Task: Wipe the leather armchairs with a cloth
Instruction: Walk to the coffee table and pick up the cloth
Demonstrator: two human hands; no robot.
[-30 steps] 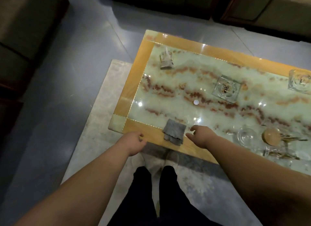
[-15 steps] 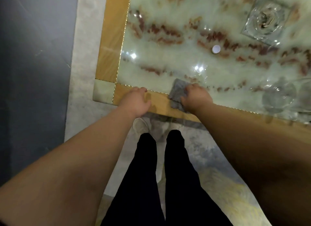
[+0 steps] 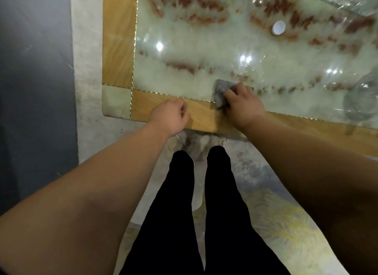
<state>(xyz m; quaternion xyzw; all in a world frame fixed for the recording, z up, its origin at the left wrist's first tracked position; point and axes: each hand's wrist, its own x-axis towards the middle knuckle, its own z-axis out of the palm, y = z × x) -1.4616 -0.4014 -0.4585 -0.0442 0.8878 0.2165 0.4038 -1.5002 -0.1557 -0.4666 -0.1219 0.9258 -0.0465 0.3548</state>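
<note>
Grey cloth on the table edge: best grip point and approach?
Take the grey cloth by its exposed left part, coming from above. It lies flat and folded across the table border, so fingers probably have to press down and gather it. The right hand already rests on it; whether it has gripped is unclear. The left hand is beside it, apart.

- left hand and right hand: bare, with no gloves, rings or watch visible.
- forearms: bare along their whole visible length, no sleeve edge in view.
- trousers: plain black, full-length, covering both legs.
- shoes: pale, light-coloured toes showing beyond the trouser hems; details blurred.
</note>
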